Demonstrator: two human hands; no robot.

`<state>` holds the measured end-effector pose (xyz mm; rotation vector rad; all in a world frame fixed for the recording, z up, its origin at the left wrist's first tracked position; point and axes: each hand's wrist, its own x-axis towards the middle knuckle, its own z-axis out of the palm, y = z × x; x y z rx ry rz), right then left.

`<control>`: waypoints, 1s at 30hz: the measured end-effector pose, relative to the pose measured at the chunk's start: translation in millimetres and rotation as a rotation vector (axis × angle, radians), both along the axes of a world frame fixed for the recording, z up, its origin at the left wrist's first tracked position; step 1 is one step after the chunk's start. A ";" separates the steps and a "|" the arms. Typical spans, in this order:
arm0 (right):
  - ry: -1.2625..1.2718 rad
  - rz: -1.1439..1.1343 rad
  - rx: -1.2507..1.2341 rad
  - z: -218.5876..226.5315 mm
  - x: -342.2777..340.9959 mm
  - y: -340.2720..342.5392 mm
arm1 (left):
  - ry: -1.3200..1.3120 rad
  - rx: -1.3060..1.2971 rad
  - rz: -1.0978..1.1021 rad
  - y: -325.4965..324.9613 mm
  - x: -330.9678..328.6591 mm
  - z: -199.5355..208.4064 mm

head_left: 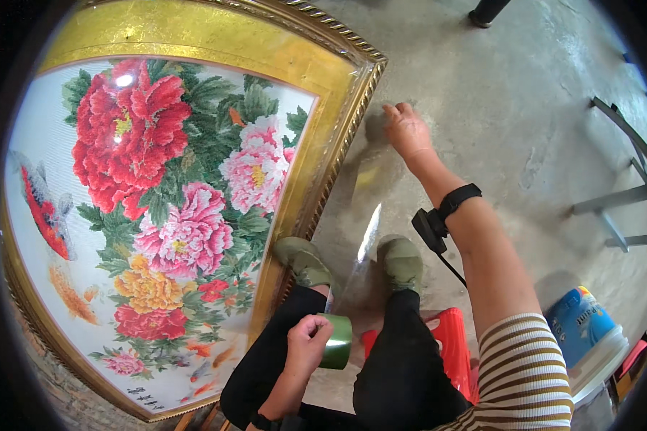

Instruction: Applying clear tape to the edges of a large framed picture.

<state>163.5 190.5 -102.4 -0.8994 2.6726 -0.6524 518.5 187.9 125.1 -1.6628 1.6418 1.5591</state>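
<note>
In my left hand [308, 346], low in the middle over my lap, is a roll of green-looking tape [338, 343], with the fingers closed around its edge. My right hand [407, 131] reaches forward past the frame's right side, its fingers pinched together. A see-through, glinting strip of tape [369, 233] appears to stretch from the roll up toward those fingers; its end at the fingertips is too faint to make out. On the left leans or lies a big framed flower picture [183, 241], with red, pink and yellow peonies, fish and an ornate gold frame [341, 118].
Between my feet [400, 264] and legs shows a red plastic stool [453, 352]. At the lower right stand a blue paint bucket [581, 323] and a white tub [604, 359]. Metal chair legs [618, 201] jut in at the right, and a dark leg [487, 13] at the top.
</note>
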 end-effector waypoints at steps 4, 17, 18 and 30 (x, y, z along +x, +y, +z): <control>-0.015 -0.009 0.042 -7.8 -0.9 -4.4 | 0.012 0.020 -0.038 2.2 1.3 1.4; -0.062 -0.054 -0.082 0.4 28.5 2.2 | 0.005 -0.003 -0.060 0.3 5.2 3.1; -0.136 -0.175 -0.123 10.2 38.5 12.9 | 0.023 -0.010 -0.072 -3.2 3.7 6.9; -1.605 -0.755 -0.710 12.4 70.7 26.6 | 0.081 0.142 0.138 -24.0 -22.0 34.8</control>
